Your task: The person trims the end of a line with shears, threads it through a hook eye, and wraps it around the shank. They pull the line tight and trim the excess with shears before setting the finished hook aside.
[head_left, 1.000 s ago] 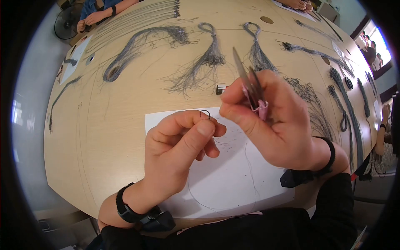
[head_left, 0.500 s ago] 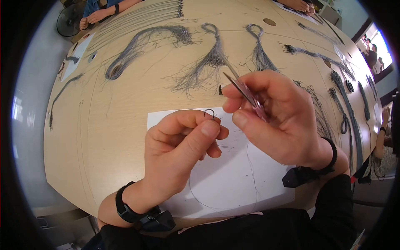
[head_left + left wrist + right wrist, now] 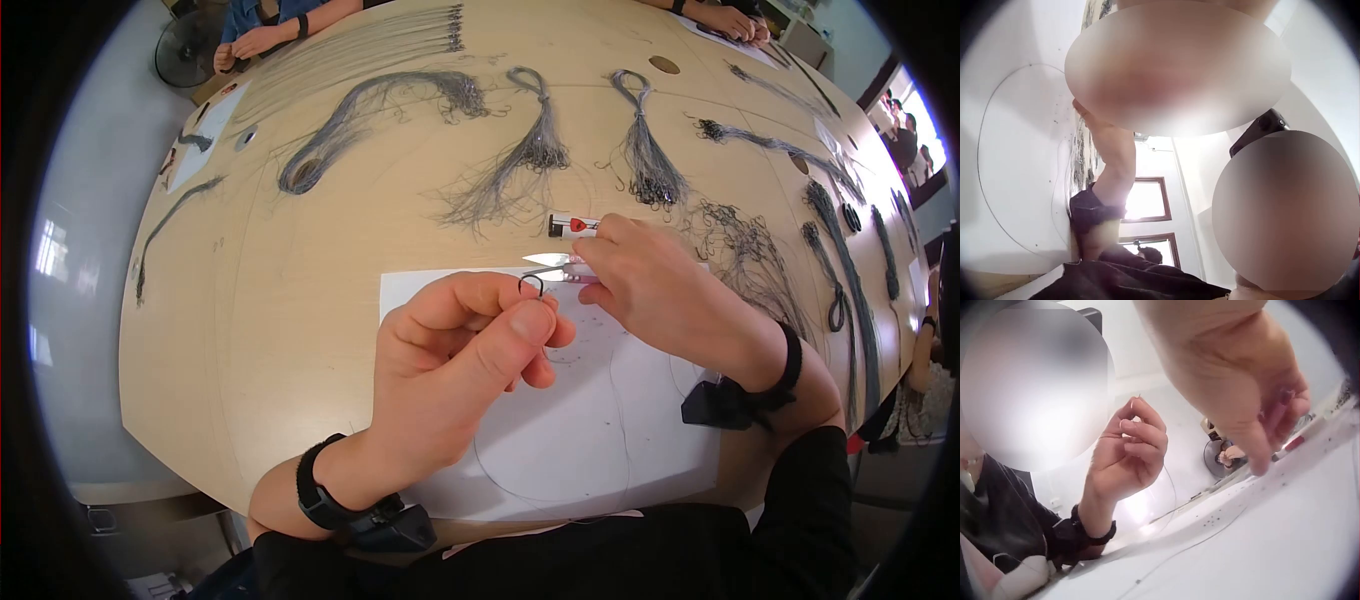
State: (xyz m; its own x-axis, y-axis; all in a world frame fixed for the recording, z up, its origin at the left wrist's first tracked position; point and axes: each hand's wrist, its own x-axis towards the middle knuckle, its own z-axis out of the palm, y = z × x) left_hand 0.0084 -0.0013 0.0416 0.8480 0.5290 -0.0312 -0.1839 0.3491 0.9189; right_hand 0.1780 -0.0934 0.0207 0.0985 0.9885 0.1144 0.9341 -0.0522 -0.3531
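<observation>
Between the thumb and forefinger of my left hand [image 3: 450, 370] a dark fish hook [image 3: 531, 284] is pinched, its bend standing up above the fingertips. My right hand [image 3: 665, 285] holds a pair of thread snips [image 3: 560, 270] with pink handles low over the far edge of the white paper [image 3: 560, 440]. The bright blades point left and sit just behind the hook in the head view. In the right wrist view the pink handle [image 3: 1279, 414] shows inside the curled fingers. Beside the right fingertips lies a small white cylinder [image 3: 573, 226] with a black end and a red mark, like a lighter.
Bundles of snelled hooks lie across the table, among them a looped bundle [image 3: 540, 130], another looped bundle [image 3: 640, 140] and a loose tangle [image 3: 745, 250] on the right. A thin line [image 3: 480, 465] curves over the paper. Other people's hands [image 3: 255, 42] rest at the far edge.
My right hand has lowered and turned palm down, bringing the snips from upright to flat near the paper's far edge. The left hand keeps pinching the hook. The head view has shifted slightly.
</observation>
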